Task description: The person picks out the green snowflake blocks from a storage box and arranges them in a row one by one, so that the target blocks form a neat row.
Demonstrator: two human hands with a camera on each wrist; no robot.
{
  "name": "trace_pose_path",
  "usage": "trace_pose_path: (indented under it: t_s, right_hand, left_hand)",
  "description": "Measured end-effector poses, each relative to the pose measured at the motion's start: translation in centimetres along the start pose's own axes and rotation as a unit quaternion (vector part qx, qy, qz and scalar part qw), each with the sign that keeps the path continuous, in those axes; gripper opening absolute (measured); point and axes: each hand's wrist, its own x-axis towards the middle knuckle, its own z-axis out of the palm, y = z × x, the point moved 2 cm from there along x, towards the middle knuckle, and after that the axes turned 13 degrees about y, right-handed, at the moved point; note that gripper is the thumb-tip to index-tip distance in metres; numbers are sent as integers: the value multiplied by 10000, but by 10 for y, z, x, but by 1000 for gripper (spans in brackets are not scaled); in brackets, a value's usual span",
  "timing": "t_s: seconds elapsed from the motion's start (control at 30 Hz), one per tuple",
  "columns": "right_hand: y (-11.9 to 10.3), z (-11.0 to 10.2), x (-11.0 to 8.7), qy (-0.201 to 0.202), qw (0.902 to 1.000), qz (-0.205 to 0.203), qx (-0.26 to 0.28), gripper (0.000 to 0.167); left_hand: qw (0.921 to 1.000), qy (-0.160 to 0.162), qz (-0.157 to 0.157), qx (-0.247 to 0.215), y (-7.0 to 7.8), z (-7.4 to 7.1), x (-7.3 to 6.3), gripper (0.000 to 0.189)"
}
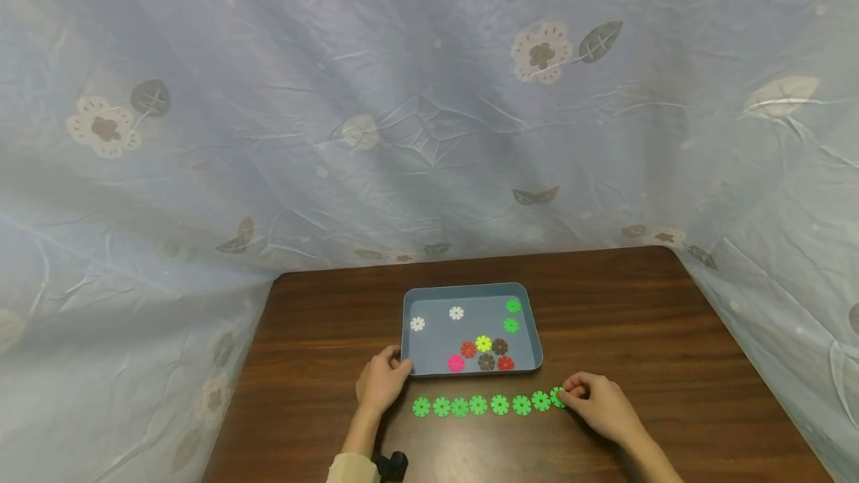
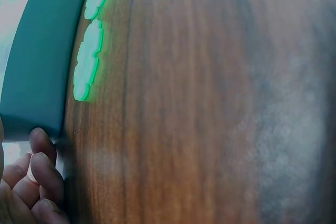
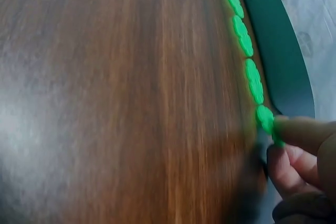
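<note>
A blue-grey tray [image 1: 436,306] sits on the table with several notched plastic snowflake discs in it. My left hand [image 1: 382,382] grips the tray's near left corner, thumb at the rim; in the left wrist view its fingers [image 2: 44,171] are curled beside that corner. In front of the tray runs a row of several green snowflake discs [image 1: 499,405]. At the row's right end, my right hand [image 1: 600,405] pinches a green snowflake disc [image 1: 557,396] between thumb and fingers. The right wrist view shows this disc [image 3: 266,119] close to its neighbour, partly hidden by the fingertips.
Inside the tray lie two white discs [image 1: 456,313], two green discs [image 1: 511,325] at the right, and a cluster of red, brown, yellow and pink discs [image 1: 484,343] near the front. A patterned cloth [image 1: 429,133] hangs around the brown wooden table [image 1: 624,319].
</note>
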Motion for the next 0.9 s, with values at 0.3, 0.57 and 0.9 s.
trace_pose_path:
  t_s: [0.3,0.57,0.9]
  right_hand:
    - [-4,4,0,320,9977,-303,-521,14]
    - [-19,1,12,670,9952,-615,-352,16]
    - [-47,5,50,887,9917,-927,-6,19]
  left_hand:
    - [10000,-1,-23,16,0,1,0,43]
    - [10000,31,23,4,0,-1,1,43]
    - [10000,2,1,22,0,0,0,44]
